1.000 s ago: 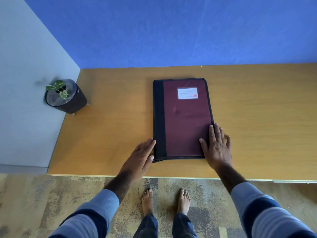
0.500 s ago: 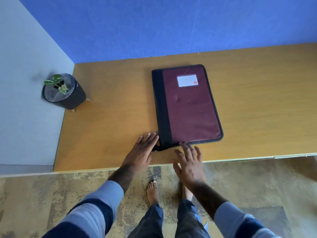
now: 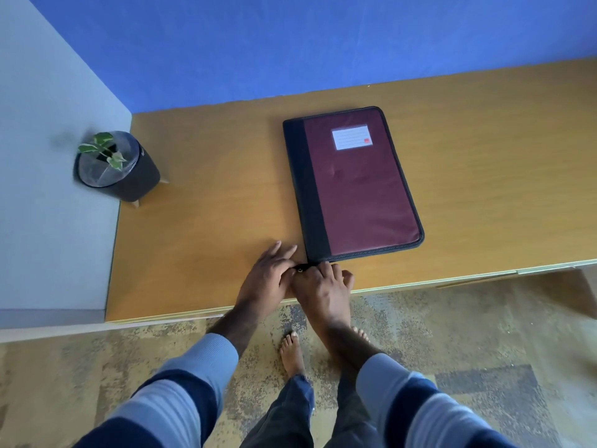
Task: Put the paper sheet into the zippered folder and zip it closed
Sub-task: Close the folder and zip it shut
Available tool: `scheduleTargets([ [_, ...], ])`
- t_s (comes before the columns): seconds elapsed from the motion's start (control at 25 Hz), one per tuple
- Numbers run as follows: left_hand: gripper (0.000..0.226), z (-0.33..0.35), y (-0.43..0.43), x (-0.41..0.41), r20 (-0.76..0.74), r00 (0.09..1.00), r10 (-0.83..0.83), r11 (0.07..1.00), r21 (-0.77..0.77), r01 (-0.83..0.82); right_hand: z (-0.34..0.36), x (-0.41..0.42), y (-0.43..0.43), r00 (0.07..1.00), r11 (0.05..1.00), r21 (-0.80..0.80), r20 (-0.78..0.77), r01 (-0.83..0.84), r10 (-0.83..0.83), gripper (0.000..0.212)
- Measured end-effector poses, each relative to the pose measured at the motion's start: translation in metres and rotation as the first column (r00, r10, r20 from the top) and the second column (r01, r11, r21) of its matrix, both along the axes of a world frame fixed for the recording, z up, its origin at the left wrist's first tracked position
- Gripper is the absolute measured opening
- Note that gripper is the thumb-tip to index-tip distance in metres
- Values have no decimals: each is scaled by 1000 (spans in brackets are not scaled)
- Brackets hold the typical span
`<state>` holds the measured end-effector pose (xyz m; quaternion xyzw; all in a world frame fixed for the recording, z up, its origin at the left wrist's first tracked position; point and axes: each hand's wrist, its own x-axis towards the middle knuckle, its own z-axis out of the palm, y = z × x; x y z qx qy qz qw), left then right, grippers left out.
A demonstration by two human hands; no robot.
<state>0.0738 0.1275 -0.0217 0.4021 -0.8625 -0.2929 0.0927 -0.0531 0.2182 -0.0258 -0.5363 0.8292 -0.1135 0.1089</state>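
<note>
The zippered folder [image 3: 361, 185], maroon with a black spine and a white label, lies shut on the wooden table [image 3: 206, 202]. At its near left corner a black zipper pull [image 3: 300, 269] sticks out. My right hand [image 3: 323, 286] has its fingers pinched on that pull. My left hand [image 3: 268, 276] rests flat on the table beside the corner, thumb touching the pull area. No paper sheet is visible.
A small potted plant [image 3: 118, 166] in a dark pot stands at the table's left end, by the grey wall. The table's front edge [image 3: 403, 287] runs just under my hands. A blue wall backs the table. My bare feet stand on patterned carpet below.
My right hand moved from the folder's near right corner leftwards to the near left corner and closed on the zipper pull. My left hand stayed beside that corner.
</note>
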Motion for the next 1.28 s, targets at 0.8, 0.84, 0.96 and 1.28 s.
scheduleTargets([
  [0.8,7,-4,10,7,-74,996,49,989,141,-39,2,-4,5,996,1000,-16,86,-14,15,26],
  [0.84,5,-5,9,8,-73,997,39,990,137,-29,2,-4,5,997,1000,-10,83,-4,4,25],
  [0.96,3,-3,5,8,-63,998,28,991,129,-20,2,-4,5,996,1000,-3,86,14,-13,21],
  [1.28,10,4,3,9,5,999,53,997,-53,-53,10,-21,4,1000,1000,3,11,-1,1,13],
])
